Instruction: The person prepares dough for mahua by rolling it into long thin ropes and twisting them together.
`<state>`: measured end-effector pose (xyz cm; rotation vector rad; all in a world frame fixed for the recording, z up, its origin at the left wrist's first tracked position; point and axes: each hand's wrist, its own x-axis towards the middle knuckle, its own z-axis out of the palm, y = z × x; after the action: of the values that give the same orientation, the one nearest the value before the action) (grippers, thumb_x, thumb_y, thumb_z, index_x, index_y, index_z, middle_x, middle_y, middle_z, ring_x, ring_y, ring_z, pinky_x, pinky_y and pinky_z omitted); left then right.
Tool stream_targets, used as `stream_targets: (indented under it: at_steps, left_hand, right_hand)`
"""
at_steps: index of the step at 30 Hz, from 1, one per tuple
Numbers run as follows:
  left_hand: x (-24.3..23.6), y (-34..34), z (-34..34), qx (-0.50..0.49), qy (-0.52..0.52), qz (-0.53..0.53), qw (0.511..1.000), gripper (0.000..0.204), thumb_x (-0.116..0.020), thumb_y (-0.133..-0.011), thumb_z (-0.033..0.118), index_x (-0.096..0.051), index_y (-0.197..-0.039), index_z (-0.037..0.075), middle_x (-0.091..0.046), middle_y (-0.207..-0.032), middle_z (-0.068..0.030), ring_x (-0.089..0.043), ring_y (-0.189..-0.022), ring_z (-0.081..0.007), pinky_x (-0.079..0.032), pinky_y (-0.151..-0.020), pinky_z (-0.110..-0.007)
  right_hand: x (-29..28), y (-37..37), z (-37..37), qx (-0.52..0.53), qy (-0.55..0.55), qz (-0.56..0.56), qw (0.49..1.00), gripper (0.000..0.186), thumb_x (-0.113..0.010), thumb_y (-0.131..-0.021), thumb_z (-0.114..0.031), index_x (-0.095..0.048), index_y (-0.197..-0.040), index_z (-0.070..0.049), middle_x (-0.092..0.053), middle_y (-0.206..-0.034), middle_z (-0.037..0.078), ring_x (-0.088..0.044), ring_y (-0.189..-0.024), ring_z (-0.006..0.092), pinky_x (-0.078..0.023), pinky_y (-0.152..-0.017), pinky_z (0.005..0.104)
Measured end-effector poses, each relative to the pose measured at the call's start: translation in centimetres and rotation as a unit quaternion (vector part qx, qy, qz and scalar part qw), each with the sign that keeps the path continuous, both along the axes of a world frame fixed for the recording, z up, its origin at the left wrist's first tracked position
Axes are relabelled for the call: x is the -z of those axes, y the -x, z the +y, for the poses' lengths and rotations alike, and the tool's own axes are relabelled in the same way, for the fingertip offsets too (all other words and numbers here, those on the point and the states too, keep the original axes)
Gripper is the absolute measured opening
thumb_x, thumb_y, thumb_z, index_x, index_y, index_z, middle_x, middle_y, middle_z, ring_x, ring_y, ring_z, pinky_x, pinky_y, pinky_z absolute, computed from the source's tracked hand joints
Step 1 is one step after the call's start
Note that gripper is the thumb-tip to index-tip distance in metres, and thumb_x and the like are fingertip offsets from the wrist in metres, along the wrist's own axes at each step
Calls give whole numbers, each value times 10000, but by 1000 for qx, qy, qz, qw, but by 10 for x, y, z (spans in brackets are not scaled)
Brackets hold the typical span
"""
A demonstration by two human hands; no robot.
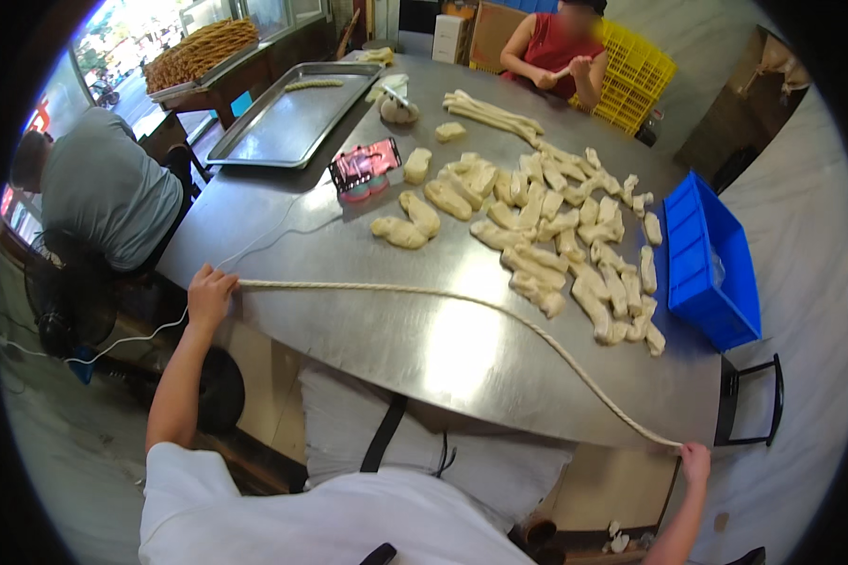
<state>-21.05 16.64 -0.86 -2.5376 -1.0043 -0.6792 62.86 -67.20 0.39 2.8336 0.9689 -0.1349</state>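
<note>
A long twisted rope of pale dough (424, 291) stretches along the near side of the steel table. Its left end is pinched in my left hand (211, 290), at the table's left edge. At the near right corner my right hand (694, 461) grips the other end, fingers closed. Between my hands the rope bows over the metal top. Beyond it lies a spread of short dough pieces (537, 217), several of them touching or overlapping. Longer dough strips (492, 113) lie at the far side.
A phone (365, 165) leans on a stand mid-table, its white cable (141, 337) trailing left. A blue crate (711, 254) stands right. A tray (297, 113) holds one twist, far left. Opposite, a person in red (561, 56) handles dough; another person (113, 188) sits left.
</note>
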Motion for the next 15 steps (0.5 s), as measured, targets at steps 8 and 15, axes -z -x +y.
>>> stream_targets:
  at_steps: [8,15]
  left_hand:
    - [61,-135,20,78,133,-205,967,140,-801,-947,217,-807,-1002,88,-801,-1070,-107,-715,-1079,-374,-558,-938,-508]
    - [57,-170,-24,-92,176,-74,977,477,-678,-1066,345,-655,-1412,16,-648,-1518,-214,-588,-1401,-441,-460,-1193,-574]
  right_hand:
    - [-87,118,237,-33,-126,16,991,304,-656,-1101,-311,-737,-1137,-20,-769,-1021,245,-719,-874,438,-572,-785,443]
    - [-120,163,287,-133,-231,9,964,219,-761,-984,-236,-785,-1075,-39,-762,-937,222,-735,-890,438,-590,-829,505]
